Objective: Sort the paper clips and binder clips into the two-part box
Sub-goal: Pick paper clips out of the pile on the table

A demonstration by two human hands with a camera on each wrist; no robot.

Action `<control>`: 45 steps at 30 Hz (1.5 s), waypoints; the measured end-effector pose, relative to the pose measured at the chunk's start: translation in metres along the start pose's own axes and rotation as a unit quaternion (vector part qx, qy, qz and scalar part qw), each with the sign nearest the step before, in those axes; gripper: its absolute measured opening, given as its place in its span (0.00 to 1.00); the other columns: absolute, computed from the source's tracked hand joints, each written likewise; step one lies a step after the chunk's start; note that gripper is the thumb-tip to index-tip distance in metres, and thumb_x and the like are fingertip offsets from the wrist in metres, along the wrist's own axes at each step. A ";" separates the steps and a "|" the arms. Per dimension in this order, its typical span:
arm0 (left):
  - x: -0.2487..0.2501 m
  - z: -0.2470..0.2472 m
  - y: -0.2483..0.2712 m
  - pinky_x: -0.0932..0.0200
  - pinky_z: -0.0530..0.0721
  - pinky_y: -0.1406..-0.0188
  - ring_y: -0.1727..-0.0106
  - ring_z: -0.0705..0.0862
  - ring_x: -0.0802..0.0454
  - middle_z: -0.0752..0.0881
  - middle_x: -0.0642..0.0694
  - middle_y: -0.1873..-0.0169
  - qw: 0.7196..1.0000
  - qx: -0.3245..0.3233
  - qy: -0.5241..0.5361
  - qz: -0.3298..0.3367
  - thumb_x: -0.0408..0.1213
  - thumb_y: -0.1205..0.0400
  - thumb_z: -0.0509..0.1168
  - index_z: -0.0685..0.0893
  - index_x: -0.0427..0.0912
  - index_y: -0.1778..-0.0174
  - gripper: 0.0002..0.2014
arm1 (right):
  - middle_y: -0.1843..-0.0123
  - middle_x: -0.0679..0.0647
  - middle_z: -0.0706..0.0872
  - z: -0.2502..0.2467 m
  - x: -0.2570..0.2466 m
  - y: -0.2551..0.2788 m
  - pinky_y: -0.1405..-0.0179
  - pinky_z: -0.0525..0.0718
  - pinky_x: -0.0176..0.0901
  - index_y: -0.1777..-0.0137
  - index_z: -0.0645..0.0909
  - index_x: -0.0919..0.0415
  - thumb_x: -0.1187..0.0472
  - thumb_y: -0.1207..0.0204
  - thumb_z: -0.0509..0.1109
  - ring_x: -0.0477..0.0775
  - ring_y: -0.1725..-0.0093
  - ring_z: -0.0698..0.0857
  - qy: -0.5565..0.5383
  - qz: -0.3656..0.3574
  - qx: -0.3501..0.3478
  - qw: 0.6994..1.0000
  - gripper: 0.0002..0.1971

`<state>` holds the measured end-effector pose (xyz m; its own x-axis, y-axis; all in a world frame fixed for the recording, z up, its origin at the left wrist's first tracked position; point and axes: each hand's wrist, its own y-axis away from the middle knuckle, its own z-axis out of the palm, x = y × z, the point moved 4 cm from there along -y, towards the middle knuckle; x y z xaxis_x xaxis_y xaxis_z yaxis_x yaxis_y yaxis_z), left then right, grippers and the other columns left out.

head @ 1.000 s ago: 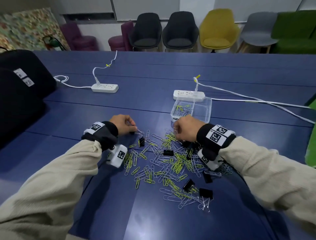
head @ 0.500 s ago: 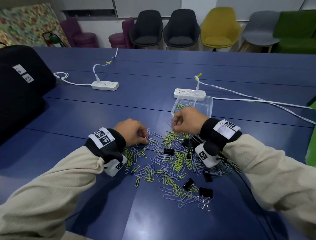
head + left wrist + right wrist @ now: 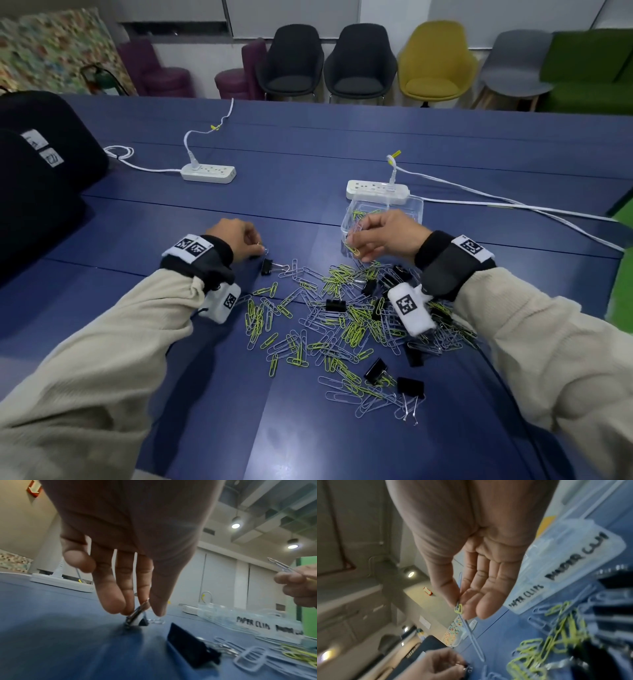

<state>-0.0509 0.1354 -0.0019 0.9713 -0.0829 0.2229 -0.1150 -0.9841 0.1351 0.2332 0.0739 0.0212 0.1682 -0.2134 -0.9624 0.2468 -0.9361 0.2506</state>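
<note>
Nearest on the blue table [image 3: 219,394] lie two black binder clips [image 3: 409,386], their wire handles pointing toward the person, at the close edge of a loose pile [image 3: 342,325] of silver and yellow-green paper clips with more binder clips mixed in. Cream sleeves [image 3: 102,359] reach in from both sides over it.

Past the pile's left edge, the left hand [image 3: 236,238] is down at the table, thumb and fingertips [image 3: 126,609] pinching the wire handle of a small binder clip [image 3: 135,618] that sits on the surface; another binder clip [image 3: 267,266] lies just beside it.

On the right, the right hand [image 3: 383,236] is raised over the front edge of the box [image 3: 416,209], thumb and forefinger pinching a few paper clips [image 3: 459,608], silver and yellow-green; its other fingers are loosely extended. The box is clear, its front marked "PAPER CLIPS" on the left half and a second label on the right; some paper clips already lie in the left part.

Just behind the box is a white power strip [image 3: 376,189]; another [image 3: 208,172] lies well to the left. Chairs [image 3: 436,61] line the far wall.
</note>
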 end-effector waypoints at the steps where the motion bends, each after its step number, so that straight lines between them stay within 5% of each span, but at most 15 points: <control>1: 0.003 0.002 0.002 0.53 0.82 0.46 0.49 0.86 0.47 0.87 0.52 0.59 1.000 0.012 -0.009 0.012 0.54 0.29 0.74 0.82 0.53 0.61 0.11 | 0.67 0.61 0.85 0.002 0.000 0.001 0.67 0.89 0.43 0.64 0.80 0.63 0.72 0.28 0.75 0.53 0.72 0.86 -0.045 0.008 -0.012 0.999 0.08; 5: 0.041 0.005 0.024 0.50 0.76 0.40 0.43 0.82 0.47 0.82 0.50 0.45 0.988 0.051 -0.040 0.141 0.62 0.27 0.65 0.82 0.53 0.41 0.23 | 0.63 0.55 0.87 0.008 0.003 0.007 0.61 0.90 0.42 0.57 0.83 0.62 0.68 0.23 0.70 0.51 0.66 0.88 -0.200 0.031 -0.035 0.979 0.02; 8: 0.073 0.022 0.043 0.50 0.82 0.44 0.47 0.83 0.52 0.81 0.51 0.46 0.972 -0.047 0.003 0.230 0.68 0.30 0.59 0.81 0.56 0.38 0.30 | 0.62 0.56 0.84 0.019 0.010 0.012 0.59 0.91 0.45 0.55 0.80 0.62 0.68 0.22 0.67 0.54 0.64 0.90 -0.293 0.040 -0.020 0.955 0.03; 12: 0.091 0.044 0.050 0.45 0.77 0.34 0.31 0.74 0.47 0.74 0.49 0.30 0.951 -0.114 -0.091 0.271 0.58 0.23 0.65 0.72 0.57 0.26 0.28 | 0.67 0.57 0.78 0.031 0.025 0.017 0.69 0.89 0.46 0.63 0.73 0.61 0.69 0.22 0.58 0.56 0.69 0.88 -0.357 0.069 0.013 0.931 0.08; 17: 0.104 0.050 0.052 0.45 0.73 0.31 0.29 0.71 0.44 0.72 0.47 0.26 0.940 -0.114 -0.119 0.299 0.53 0.23 0.66 0.68 0.55 0.23 0.31 | 0.68 0.56 0.72 0.040 0.038 0.019 0.81 0.70 0.35 0.65 0.70 0.59 0.60 0.36 0.56 0.53 0.75 0.76 -0.343 0.114 -0.017 0.932 0.04; 21: 0.112 0.047 0.056 0.46 0.76 0.34 0.26 0.69 0.45 0.67 0.46 0.23 0.936 -0.105 -0.120 0.313 0.54 0.22 0.65 0.60 0.57 0.20 0.35 | 0.70 0.52 0.71 0.032 0.041 0.016 0.81 0.56 0.31 0.69 0.71 0.57 0.44 0.26 0.59 0.49 0.77 0.67 -0.324 0.124 -0.014 0.938 0.18; 23: 0.116 0.046 0.054 0.47 0.76 0.35 0.25 0.68 0.46 0.66 0.47 0.22 0.931 -0.108 -0.133 0.323 0.55 0.21 0.64 0.60 0.58 0.20 0.34 | 0.75 0.49 0.65 0.030 0.039 0.015 0.82 0.51 0.31 0.73 0.66 0.54 0.35 0.23 0.58 0.47 0.82 0.61 -0.287 0.125 0.005 0.950 0.26; 26: 0.121 0.046 0.051 0.48 0.79 0.40 0.29 0.72 0.46 0.71 0.49 0.27 0.918 -0.120 -0.161 0.342 0.57 0.21 0.64 0.65 0.59 0.21 0.31 | 0.79 0.47 0.57 0.023 0.025 0.020 0.82 0.48 0.31 0.76 0.61 0.52 0.37 0.20 0.60 0.45 0.85 0.54 -0.147 0.087 0.049 0.984 0.27; 28: 0.119 0.044 0.049 0.48 0.80 0.42 0.32 0.74 0.47 0.74 0.50 0.30 0.918 -0.125 -0.155 0.343 0.57 0.22 0.63 0.69 0.58 0.23 0.29 | 0.82 0.46 0.61 0.016 0.012 0.027 0.84 0.55 0.34 0.75 0.65 0.54 0.42 0.17 0.57 0.46 0.85 0.58 0.059 0.027 0.067 0.996 0.26; 30: 0.115 0.038 0.047 0.51 0.79 0.40 0.33 0.75 0.48 0.75 0.50 0.33 0.923 -0.119 -0.134 0.340 0.55 0.21 0.64 0.71 0.57 0.25 0.27 | 0.83 0.45 0.69 0.011 0.007 0.033 0.78 0.64 0.38 0.73 0.76 0.59 0.49 0.15 0.54 0.45 0.83 0.64 0.237 -0.022 0.060 0.970 0.26; 32: 0.111 0.032 0.045 0.52 0.77 0.37 0.29 0.72 0.50 0.72 0.50 0.28 0.926 -0.106 -0.123 0.341 0.50 0.23 0.67 0.67 0.56 0.22 0.31 | 0.77 0.47 0.75 0.008 0.013 0.036 0.78 0.65 0.39 0.62 0.85 0.60 0.56 0.16 0.55 0.46 0.80 0.67 0.244 -0.003 0.002 0.970 0.20; 35: 0.110 0.034 0.050 0.54 0.76 0.40 0.25 0.65 0.52 0.60 0.55 0.19 0.912 -0.145 -0.148 0.354 0.42 0.28 0.70 0.56 0.60 0.18 0.43 | 0.70 0.51 0.81 0.005 0.026 0.037 0.84 0.61 0.33 0.42 0.82 0.60 0.68 0.18 0.55 0.45 0.79 0.69 0.144 0.050 -0.059 0.987 0.15; 38: 0.112 0.042 0.056 0.56 0.77 0.44 0.27 0.66 0.51 0.59 0.59 0.19 0.892 -0.176 -0.195 0.367 0.44 0.30 0.71 0.56 0.61 0.19 0.45 | 0.67 0.50 0.81 0.002 0.026 0.037 0.84 0.62 0.33 0.41 0.81 0.59 0.71 0.19 0.56 0.45 0.77 0.68 0.162 0.053 -0.063 0.983 0.16; 42: 0.105 0.038 0.055 0.54 0.76 0.35 0.30 0.71 0.54 0.70 0.58 0.25 0.903 -0.157 -0.167 0.362 0.51 0.29 0.73 0.65 0.57 0.21 0.40 | 0.69 0.41 0.80 0.008 0.021 0.047 0.68 0.74 0.35 0.50 0.85 0.52 0.52 0.23 0.70 0.41 0.69 0.77 0.399 -0.002 -0.061 0.915 0.07; 45: 0.098 0.038 0.052 0.53 0.79 0.38 0.36 0.76 0.55 0.77 0.57 0.32 0.914 -0.149 -0.136 0.353 0.57 0.29 0.72 0.72 0.58 0.26 0.34 | 0.64 0.39 0.82 0.018 0.025 0.055 0.63 0.76 0.39 0.52 0.83 0.47 0.35 0.36 0.76 0.42 0.61 0.81 0.542 -0.028 -0.051 0.838 0.20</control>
<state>0.0462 0.0697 -0.0099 0.6441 -0.7564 0.1139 -0.7452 -0.5870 0.3163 0.2336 0.0119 0.0092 0.9084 0.2616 -0.3260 0.3546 -0.8953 0.2695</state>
